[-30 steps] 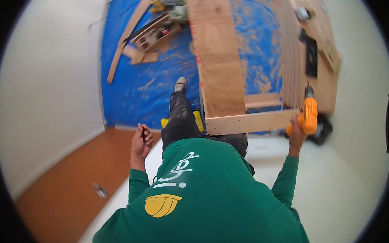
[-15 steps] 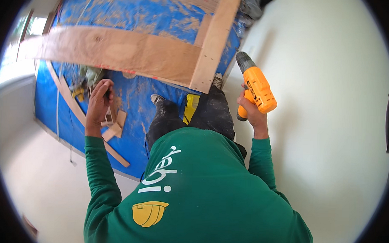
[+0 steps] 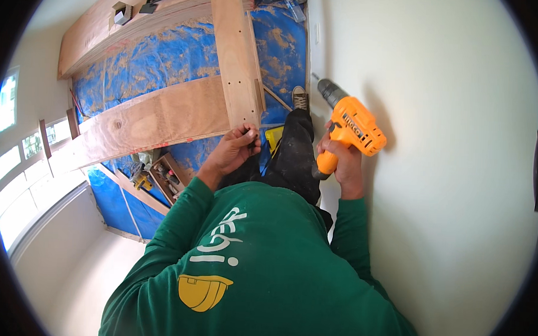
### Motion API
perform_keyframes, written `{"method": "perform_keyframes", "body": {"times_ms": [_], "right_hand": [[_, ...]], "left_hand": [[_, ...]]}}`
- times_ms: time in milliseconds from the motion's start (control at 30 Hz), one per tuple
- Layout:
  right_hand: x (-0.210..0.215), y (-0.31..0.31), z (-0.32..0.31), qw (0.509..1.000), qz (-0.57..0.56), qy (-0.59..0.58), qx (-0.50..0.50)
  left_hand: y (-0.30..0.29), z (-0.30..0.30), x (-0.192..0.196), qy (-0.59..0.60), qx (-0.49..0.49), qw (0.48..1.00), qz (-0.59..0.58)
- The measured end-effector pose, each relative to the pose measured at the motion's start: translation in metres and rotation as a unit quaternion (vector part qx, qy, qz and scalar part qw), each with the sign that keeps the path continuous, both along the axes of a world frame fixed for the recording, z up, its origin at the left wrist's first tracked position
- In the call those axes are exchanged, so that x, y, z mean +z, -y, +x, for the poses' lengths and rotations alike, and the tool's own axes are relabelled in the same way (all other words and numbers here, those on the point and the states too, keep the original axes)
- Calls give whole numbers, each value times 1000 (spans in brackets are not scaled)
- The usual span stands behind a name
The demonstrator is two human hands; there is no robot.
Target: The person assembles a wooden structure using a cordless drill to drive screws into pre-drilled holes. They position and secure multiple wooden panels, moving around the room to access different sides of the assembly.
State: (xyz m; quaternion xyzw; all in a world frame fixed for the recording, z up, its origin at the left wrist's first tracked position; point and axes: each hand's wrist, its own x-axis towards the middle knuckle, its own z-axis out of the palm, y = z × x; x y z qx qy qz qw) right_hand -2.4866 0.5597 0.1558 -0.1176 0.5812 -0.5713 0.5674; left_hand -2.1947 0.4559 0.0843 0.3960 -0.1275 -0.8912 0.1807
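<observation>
My right hand (image 3: 342,161) grips the handle of an orange cordless drill (image 3: 354,125), its black chuck and bit pointing up and left beside the pale wall. My left hand (image 3: 237,150) is closed, thumb against fingers, with something small and dark at the fingertips that I cannot make out. It is just in front of the near end of an upright-grained wooden board (image 3: 236,60) with several dark holes in its face. A wide plywood panel (image 3: 158,115) meets that board from the left. Whether my left hand touches the wood I cannot tell.
A blue tarp (image 3: 157,57) strewn with sawdust covers the floor. A wooden toolbox (image 3: 169,175) and a yellow power tool (image 3: 140,180) lie at the left; a yellow object (image 3: 274,137) is by my legs. Stacked plywood (image 3: 95,43) stands at the back, the wall (image 3: 447,144) at right.
My left hand has moved right, from over the tools to the board's near end. The drill remains in my right hand. The view has shifted, showing more of the far floor and windows.
</observation>
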Motion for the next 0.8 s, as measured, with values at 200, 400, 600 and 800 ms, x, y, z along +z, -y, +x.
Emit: {"method": "perform_keyframes", "body": {"times_ms": [200,400,600,800], "right_hand": [[-8,-33,46,995,89,-13,39],[-9,-5,90,996,33,-28,73],[-14,-15,96,984,48,-74,157],[-38,-33,95,987,60,-46,144]], "left_hand": [[-15,-9,-3,17,-11,1000,-19],[-16,-6,7,24,-53,993,-103],[-25,7,6,3,-106,986,-131],[-35,8,-7,49,-156,980,-116]]}}
